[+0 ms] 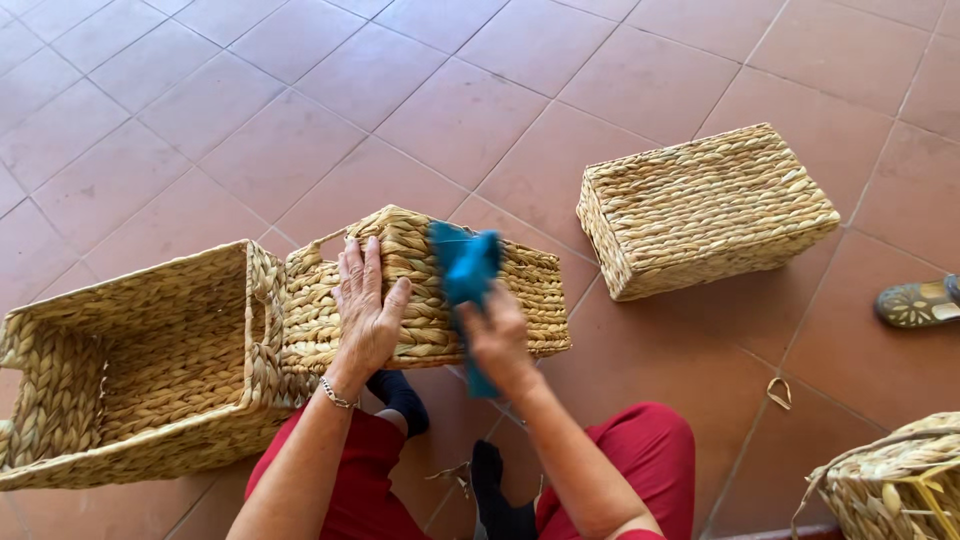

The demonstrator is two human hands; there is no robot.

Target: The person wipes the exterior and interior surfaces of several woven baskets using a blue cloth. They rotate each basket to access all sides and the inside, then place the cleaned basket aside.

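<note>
Woven straw-coloured fibre makes up the middle basket, a rectangular box of thick braided strands lying tipped on its side on the tiled floor, just in front of the person's knees; a handle slot shows near its upper left corner. The left hand lies flat on the basket's upturned face, fingers spread and pressed to the weave, a thin bracelet at the wrist. The right hand is clenched around a blue cloth, which lies bunched against the basket's top edge and hangs below the fist.

The basket's left end touches a larger open basket, also on its side with its mouth toward the camera; its right end stands apart from an upturned basket, with bare tiles between them. A fourth basket sits in the lower right corner, well apart; a patterned shoe lies at the right edge; open floor stretches beyond the baskets.
</note>
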